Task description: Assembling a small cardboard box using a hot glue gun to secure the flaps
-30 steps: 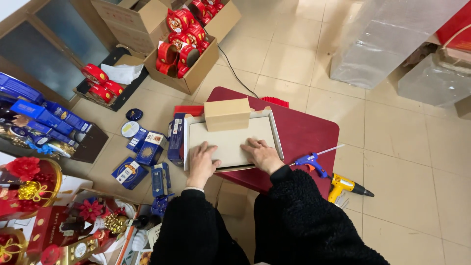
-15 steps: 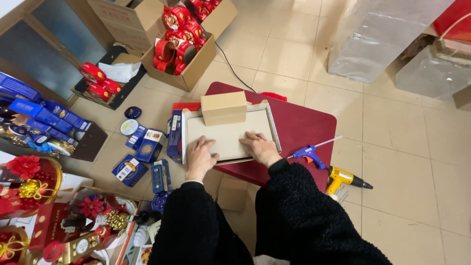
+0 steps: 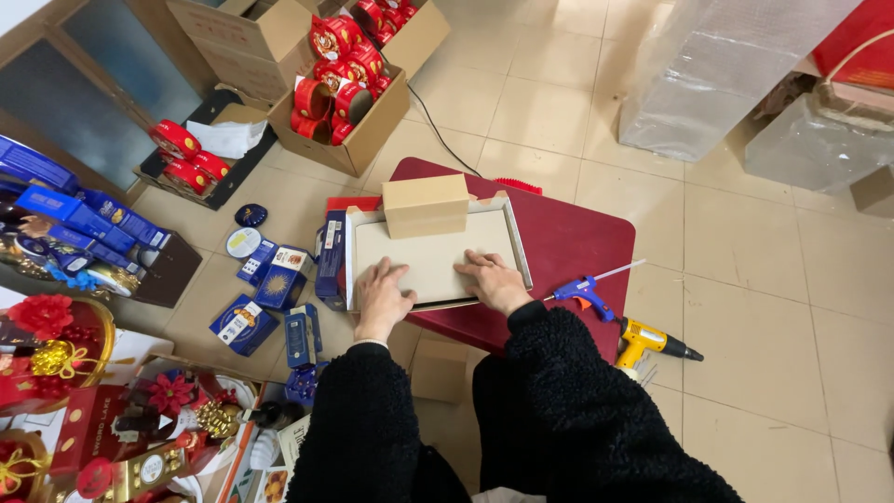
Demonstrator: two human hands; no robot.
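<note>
Item: shallow cardboard tray [image 3: 521,244], likely light and stiff; I am pressing my left hand [image 3: 382,298] and right hand [image 3: 494,281] flat on its near edge, grasping nothing.

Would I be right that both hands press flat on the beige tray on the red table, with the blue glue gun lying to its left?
Not quite: in the head view the blue glue gun lies to the right of the beige tray. Both the left hand and right hand do press flat on it, on the red table.
</note>
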